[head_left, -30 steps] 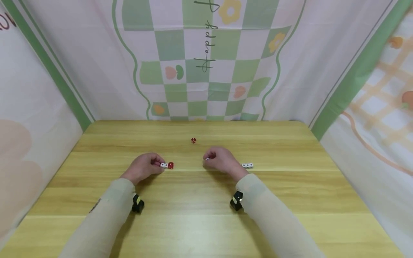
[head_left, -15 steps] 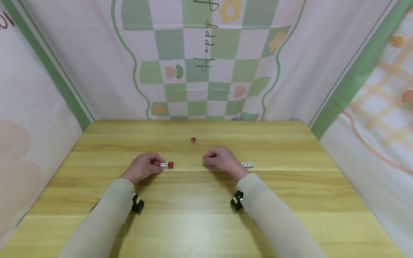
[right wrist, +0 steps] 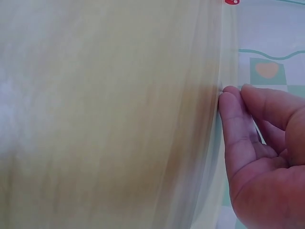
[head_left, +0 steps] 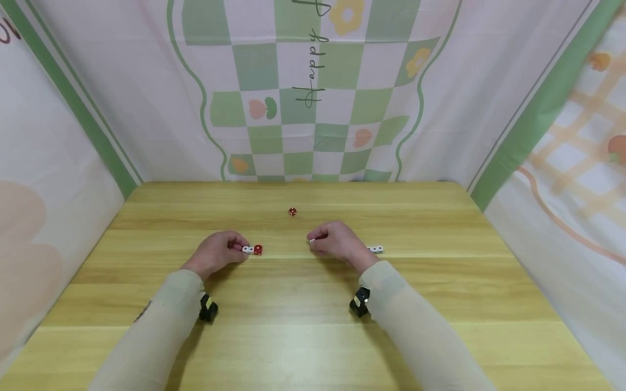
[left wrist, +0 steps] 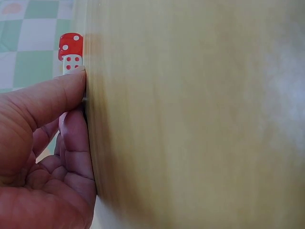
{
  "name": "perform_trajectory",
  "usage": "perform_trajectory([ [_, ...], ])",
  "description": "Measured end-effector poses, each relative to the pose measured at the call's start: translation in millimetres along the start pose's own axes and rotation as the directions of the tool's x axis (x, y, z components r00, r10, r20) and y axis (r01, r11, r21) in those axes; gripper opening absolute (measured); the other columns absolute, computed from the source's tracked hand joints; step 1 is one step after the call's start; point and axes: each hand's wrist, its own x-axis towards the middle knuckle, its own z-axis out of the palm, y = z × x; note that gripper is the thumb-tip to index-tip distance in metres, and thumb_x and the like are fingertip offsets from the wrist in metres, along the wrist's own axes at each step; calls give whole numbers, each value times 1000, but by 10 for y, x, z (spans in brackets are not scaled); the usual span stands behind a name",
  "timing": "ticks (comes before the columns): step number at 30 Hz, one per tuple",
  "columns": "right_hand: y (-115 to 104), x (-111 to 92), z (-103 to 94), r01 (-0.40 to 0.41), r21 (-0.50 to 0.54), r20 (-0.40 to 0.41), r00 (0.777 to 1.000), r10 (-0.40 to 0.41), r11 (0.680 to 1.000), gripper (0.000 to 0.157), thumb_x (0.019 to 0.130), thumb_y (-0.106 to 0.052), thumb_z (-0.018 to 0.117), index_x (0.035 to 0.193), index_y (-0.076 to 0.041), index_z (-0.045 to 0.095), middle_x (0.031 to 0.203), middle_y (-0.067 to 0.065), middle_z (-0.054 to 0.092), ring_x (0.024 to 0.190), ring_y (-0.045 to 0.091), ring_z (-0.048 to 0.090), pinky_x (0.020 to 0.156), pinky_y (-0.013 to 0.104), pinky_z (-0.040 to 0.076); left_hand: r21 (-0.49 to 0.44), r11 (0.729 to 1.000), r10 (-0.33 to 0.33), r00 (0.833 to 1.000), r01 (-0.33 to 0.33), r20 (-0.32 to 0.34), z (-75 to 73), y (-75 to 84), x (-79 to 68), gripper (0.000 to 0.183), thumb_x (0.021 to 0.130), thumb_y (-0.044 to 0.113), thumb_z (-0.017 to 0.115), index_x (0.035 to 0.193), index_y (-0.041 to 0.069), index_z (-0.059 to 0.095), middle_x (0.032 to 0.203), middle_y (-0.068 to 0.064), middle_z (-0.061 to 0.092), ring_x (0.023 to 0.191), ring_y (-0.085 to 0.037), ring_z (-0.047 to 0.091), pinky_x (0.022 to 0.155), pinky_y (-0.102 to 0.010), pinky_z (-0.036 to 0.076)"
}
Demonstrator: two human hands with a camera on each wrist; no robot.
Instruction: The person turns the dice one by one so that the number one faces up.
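My left hand rests low at the table, thumb and fingers pinching a white die at the near end of a short row. A red die forms the row's right end; in the left wrist view, a white die with red pips sits between the thumb tip and the red one. To the right, my right hand pinches another white die between thumb and fingertips. Only a small face of that die shows in the head view; the fingers hide it in the right wrist view.
Beyond the hands, a single red die lies on the wooden table. A row of white dice sits right of my right wrist, which partly covers it. Patterned cloth hangs behind the table and along both sides.
The white die at my right fingertips slips from sight half a second ago and shows again now, while that hand stays nearly in place. My left hand keeps still at its row.
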Motion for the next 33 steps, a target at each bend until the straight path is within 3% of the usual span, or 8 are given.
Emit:
perform_trajectory([
  [15, 11, -9, -21, 3, -38, 7, 1000, -3, 999, 29, 92, -11, 76, 121, -11, 76, 113, 6, 70, 101, 20, 63, 87, 32, 54, -6, 1000, -6, 1000, 6, 3, 0, 0, -1, 19, 93, 12, 77, 110, 7, 72, 103, -7, 68, 92, -21, 58, 80, -32, 47],
  [33, 26, -52, -19, 5, 208, 53, 998, -17, 978, 30, 100, -9, 69, 129, 0, 68, 122, 13, 66, 109, 23, 69, 93, 34, 59, -24, 1000, -3, 1000, 4, 14, -2, 9, -15, 19, 94, 12, 77, 111, 6, 71, 104, -7, 67, 92, -21, 58, 80, -32, 47],
])
